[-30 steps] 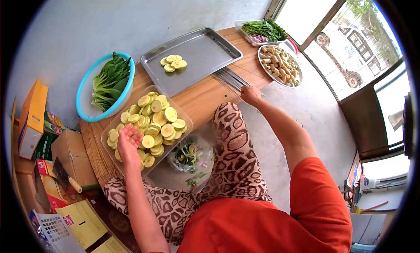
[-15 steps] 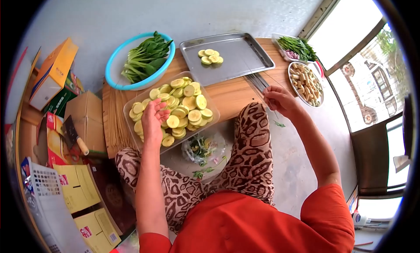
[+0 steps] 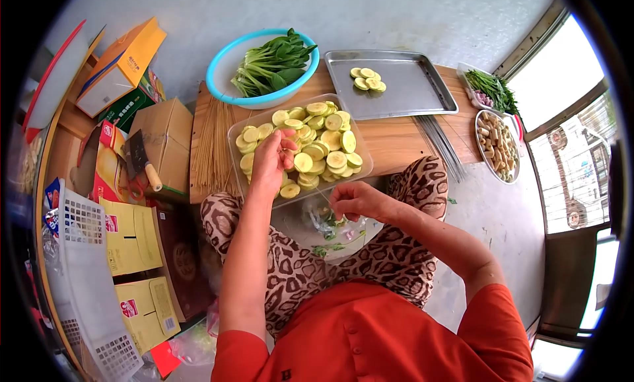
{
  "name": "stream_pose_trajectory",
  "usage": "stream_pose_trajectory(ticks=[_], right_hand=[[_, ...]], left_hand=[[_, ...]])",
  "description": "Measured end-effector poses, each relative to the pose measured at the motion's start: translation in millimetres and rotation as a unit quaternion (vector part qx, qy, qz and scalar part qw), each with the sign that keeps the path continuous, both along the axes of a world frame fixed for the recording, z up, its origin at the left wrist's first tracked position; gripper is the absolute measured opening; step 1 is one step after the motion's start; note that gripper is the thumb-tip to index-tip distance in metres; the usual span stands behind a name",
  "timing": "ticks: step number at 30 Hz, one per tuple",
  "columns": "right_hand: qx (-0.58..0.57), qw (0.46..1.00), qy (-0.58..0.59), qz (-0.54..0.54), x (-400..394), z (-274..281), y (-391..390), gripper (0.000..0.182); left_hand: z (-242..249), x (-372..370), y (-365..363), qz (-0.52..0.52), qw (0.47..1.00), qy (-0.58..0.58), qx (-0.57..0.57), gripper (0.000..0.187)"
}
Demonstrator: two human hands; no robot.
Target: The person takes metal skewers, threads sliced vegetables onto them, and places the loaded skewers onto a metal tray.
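Note:
A clear plastic box (image 3: 365, 162) full of round zucchini slices (image 3: 317, 141) stands at the table's front edge. Over its left part is my left hand (image 3: 272, 162), fingers curled in; whether a slice is between them is hidden. My right hand (image 3: 360, 201) is closed in a pinch just off the box's front right corner. From its fingertips a thin skewer (image 3: 321, 193) points up and left toward the box; only part of it shows. Several more zucchini slices (image 3: 368, 79) lie on a metal tray (image 3: 403, 98) behind the box.
Metal skewers (image 3: 439, 144) lie on the wooden table (image 3: 386, 134), bamboo sticks (image 3: 214, 144) at its left. A blue-rimmed basin (image 3: 218, 84) holds leafy greens. At right are a box of green vegetables (image 3: 492, 91) and a plate of short pieces (image 3: 496, 144). A cleaver (image 3: 140, 154) leans by cartons.
My right hand has come left and down from beside the metal skewers to the front of the zucchini box. My left hand stays over the slices. The whole view has shifted somewhat.

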State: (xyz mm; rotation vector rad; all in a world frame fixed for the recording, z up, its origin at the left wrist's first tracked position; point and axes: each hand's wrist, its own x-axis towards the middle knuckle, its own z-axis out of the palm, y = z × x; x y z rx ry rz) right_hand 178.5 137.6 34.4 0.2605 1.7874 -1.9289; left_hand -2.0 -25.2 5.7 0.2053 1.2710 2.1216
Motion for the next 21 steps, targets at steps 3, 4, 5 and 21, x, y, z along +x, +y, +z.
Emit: stream_pose_trajectory(ticks=[3,4,5,21], right_hand=[[-0.021,0.999,0.020,-0.015,-10,1,-5,0.010],[-0.019,0.999,0.027,-0.029,-14,8,-7,0.012],[-0.022,0.999,0.026,-0.025,-19,7,-5,0.012],[-0.086,0.964,0.039,-0.249,-31,-38,32,0.012]], left_hand=[[2,7,5,-0.055,0.998,0.031,-0.031,0.034],[2,11,8,-0.083,0.995,0.030,-0.039,0.035],[2,14,11,-0.108,0.993,0.029,-0.047,0.035],[-47,-46,-28,0.193,0.820,0.404,-0.357,0.026]])
